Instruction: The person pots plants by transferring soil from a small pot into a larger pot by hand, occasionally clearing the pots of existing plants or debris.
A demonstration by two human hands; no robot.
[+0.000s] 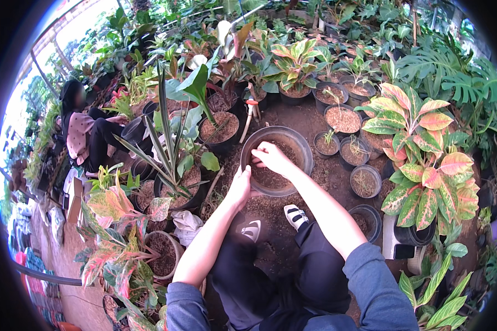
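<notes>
A wide, round black plastic pot point(308, 154) with dark soil point(269, 181) in its bottom sits in front of me, just past my feet. My left hand point(239, 188) grips its near left rim, thumb up along the wall and fingers underneath. Inside the opening, my right hand point(271, 158) hovers over the soil close to the left wall. Its fingers are curled together in a pinch, and whatever they hold, if anything, is too small to make out.
Small pots of seedlings point(365, 181) stand at the right, beside a large pink-green leafy plant point(419, 149). An empty-looking black pot point(372, 216) is nearer. Potted plants, including a spiky one point(168, 138), crowd the left. Another person point(83, 129) sits far left.
</notes>
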